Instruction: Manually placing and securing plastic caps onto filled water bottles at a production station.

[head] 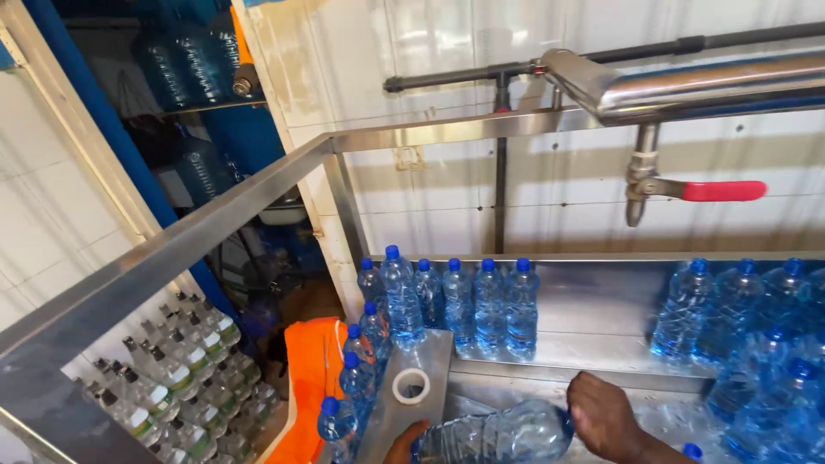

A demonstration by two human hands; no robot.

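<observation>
A clear plastic water bottle [494, 436] lies on its side at the bottom of the view, over a steel trough [593, 322]. My left hand [402, 445] grips its base end; only fingertips show. My right hand [606, 416] is closed over its cap end, hiding the cap. Behind them a row of upright blue-capped bottles [455, 302] stands on the steel shelf.
A roll of white tape [412, 386] rests on a grey slanted board [404, 404]. More blue-capped bottles [756, 335] crowd the right. A pipe valve with a red handle [720, 191] hangs overhead. Orange cloth [312, 378] and packs of small bottles [176, 378] lie left.
</observation>
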